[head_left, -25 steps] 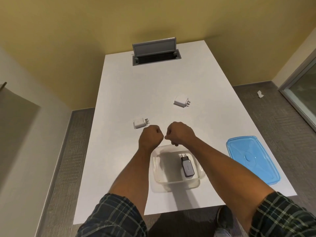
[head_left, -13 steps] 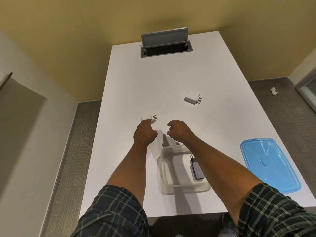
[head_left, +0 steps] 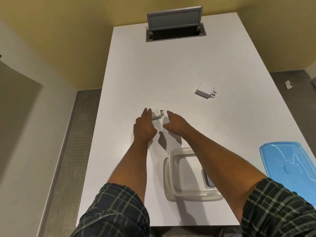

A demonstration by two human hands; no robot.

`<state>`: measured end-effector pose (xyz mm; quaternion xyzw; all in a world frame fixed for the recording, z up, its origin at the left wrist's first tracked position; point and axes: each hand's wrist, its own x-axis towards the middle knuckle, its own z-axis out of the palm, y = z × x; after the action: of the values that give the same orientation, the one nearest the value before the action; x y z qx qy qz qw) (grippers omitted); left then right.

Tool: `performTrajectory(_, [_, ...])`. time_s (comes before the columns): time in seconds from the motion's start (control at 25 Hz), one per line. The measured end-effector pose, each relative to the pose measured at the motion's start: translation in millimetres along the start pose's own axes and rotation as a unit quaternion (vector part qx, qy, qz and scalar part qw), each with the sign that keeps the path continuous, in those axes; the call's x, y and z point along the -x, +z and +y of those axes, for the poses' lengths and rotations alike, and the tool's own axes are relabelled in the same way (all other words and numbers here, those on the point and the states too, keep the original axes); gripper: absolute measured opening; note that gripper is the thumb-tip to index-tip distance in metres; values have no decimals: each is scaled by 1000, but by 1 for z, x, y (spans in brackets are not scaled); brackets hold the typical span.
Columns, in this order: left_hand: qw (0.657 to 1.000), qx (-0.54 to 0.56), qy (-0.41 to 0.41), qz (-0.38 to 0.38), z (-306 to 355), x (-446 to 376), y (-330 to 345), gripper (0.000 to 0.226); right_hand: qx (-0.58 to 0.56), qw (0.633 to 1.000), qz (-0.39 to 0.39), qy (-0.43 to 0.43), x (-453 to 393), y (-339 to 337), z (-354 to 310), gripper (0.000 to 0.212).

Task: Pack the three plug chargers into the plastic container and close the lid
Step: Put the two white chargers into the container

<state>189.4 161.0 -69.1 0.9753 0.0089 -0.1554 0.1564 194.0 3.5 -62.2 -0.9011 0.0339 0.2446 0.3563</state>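
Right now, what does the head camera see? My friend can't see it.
The left hand touches a white charger on a white table; the right hand hovers beside it. Another white charger lies farther off, near a clear container and blue lid.

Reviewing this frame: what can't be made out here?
- Dark charger in the container, head view: mostly hidden by the right forearm.
- Left hand on the white charger: its fingers cover the body; grip unclear.
- Blue lid: cut off by the right edge.
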Motion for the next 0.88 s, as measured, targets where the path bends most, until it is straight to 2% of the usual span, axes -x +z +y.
performTrajectory(0.32, [1000, 16, 13, -23, -1, -21, 5, 79, -33, 999, -15, 27, -16, 14, -2, 82])
performTrajectory(0.4, [1000, 21, 13, -8, 2, -24, 5, 74, -56, 998, -9, 28, -18, 15, -2, 76])
performTrajectory(0.52, [1000, 17, 5, 9, 9, -27, 3, 54, -91, 996, -2, 18, -21, 16, -2, 59])
performTrajectory(0.6, [1000, 22, -5, 8, 13, -26, 3, 45, -100, 995, -6, 10, -20, 16, -4, 58])
performTrajectory(0.72, [999, 37, -33, 6, 16, -24, 7, 41, -106, 994, -14, 9, -16, 15, -7, 59])
performTrajectory(0.88, [998, 47, -44, 23, 18, -20, 10, 37, -110, 994, -15, 6, -10, 14, -3, 44])
